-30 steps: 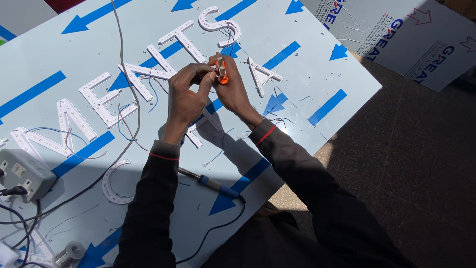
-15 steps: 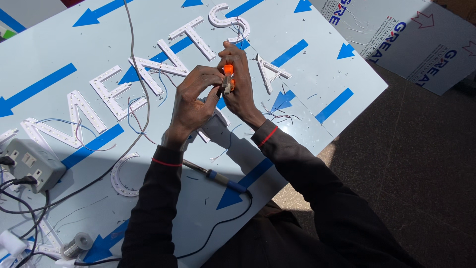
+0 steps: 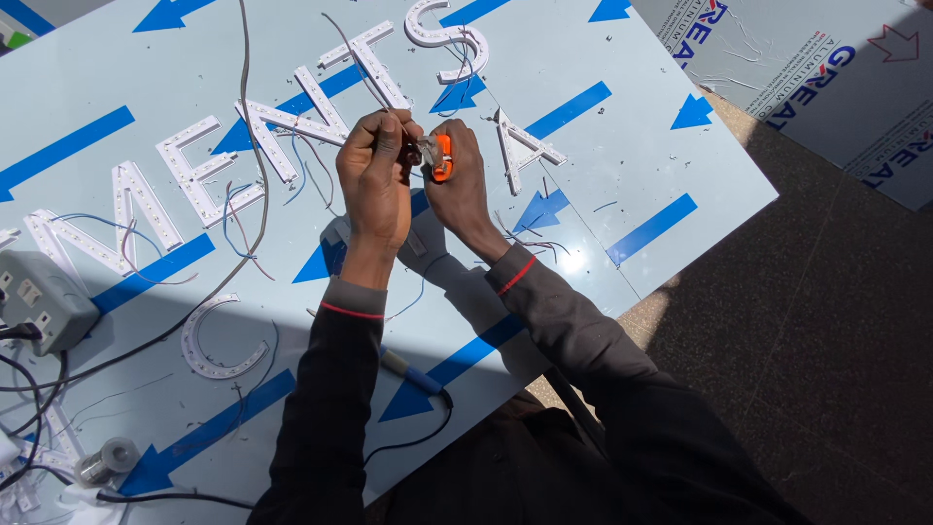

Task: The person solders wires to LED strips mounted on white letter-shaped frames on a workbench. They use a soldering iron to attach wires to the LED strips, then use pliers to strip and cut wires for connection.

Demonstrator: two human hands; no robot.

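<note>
Both hands work together over the pale blue panel (image 3: 603, 117), just above a blue arrow. Right hand (image 3: 459, 190): fingers clenched around an orange-handled tool (image 3: 442, 156). Left hand (image 3: 379, 175): fingers pinched on a thin wire (image 3: 364, 63) right at the tool's tip; the contact point is too small to resolve. White letter shapes (image 3: 311, 107) lie across the panel around the hands. Soldering iron (image 3: 413, 374) rests on the panel between the forearms. Grey socket box (image 3: 44, 297) sits at far left.
</note>
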